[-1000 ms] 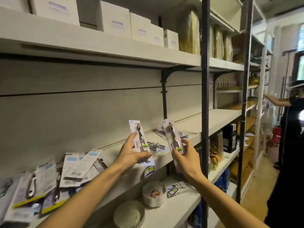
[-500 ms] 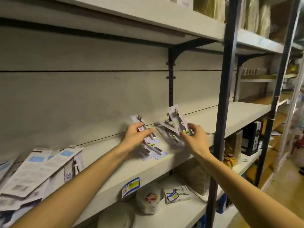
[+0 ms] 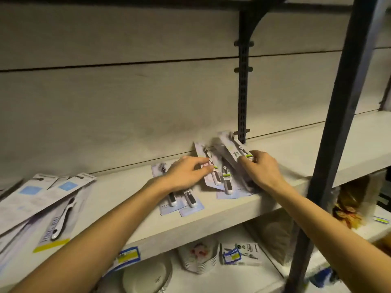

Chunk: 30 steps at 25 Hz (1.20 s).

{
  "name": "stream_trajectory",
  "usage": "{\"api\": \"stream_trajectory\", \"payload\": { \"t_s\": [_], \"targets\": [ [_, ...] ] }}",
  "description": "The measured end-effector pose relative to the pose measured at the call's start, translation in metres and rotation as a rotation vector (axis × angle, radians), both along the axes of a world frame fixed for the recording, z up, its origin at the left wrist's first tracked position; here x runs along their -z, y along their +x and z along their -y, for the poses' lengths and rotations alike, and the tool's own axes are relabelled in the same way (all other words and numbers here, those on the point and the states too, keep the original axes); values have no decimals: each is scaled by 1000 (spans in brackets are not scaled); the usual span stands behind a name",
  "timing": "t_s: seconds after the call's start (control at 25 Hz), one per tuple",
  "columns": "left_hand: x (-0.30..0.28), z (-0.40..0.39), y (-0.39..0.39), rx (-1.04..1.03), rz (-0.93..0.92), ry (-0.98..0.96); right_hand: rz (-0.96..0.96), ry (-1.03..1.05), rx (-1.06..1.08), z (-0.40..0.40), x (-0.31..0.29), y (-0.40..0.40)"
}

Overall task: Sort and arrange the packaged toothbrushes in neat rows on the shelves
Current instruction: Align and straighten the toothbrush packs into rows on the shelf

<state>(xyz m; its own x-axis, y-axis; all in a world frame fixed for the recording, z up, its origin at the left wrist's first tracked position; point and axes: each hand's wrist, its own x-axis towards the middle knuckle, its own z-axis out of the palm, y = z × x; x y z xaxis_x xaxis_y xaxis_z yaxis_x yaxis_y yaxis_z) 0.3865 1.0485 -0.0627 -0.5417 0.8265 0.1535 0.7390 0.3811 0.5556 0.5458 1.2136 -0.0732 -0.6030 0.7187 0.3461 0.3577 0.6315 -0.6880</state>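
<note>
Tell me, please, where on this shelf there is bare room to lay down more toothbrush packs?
Bare board lies between the large packs on the left and the pair under the left hand, and again right of the right hand, past the dark upright post. It is crowded between the two hands, where small packs overlap.

At mid-frame the toothbrush packs [image 3: 213, 176] had pale lilac-blue cards with black-and-white handles and small lime-green labels, while the larger packs [image 3: 42, 199] at the left edge were white with light blue squares, a yellow strip at the bottom and a white handle. The shelf [image 3: 211, 216] and the back panel [image 3: 127, 102] were a pale grey-beige wood grain, against a dark blue-black post [image 3: 338, 102] on the right and a black bracket [image 3: 243, 81] at upper centre. Along the bottom, a blue-and-yellow price tag [image 3: 127, 255] sat on the shelf edge, above white bowls [image 3: 198, 259] with a pink floral pattern.
</note>
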Motion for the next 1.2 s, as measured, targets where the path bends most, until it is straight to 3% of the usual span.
{"api": "stream_trajectory", "payload": {
  "t_s": [0.2,0.36,0.52,0.68,0.92,1.04,1.2],
  "targets": [
    [-12,-7,-11,19,-118,-162,20,-11,-64,-10,2,-9],
    [-18,6,-16,-57,-222,-86,87,-22,-59,-9,0,-11],
    [-21,36,-43,-268,-235,23,121,347,63,8,-13,-15],
    [-14,66,-63,-388,-168,22,111,443,-139,38,-23,-43],
    [9,90,-79,-381,-153,-30,263,312,-564,65,-21,-116],
    [14,89,-84,-293,-216,-71,367,302,-580,64,-14,-142],
    [27,84,-90,-226,-281,-188,349,316,-600,57,2,-150]
  ]
}}
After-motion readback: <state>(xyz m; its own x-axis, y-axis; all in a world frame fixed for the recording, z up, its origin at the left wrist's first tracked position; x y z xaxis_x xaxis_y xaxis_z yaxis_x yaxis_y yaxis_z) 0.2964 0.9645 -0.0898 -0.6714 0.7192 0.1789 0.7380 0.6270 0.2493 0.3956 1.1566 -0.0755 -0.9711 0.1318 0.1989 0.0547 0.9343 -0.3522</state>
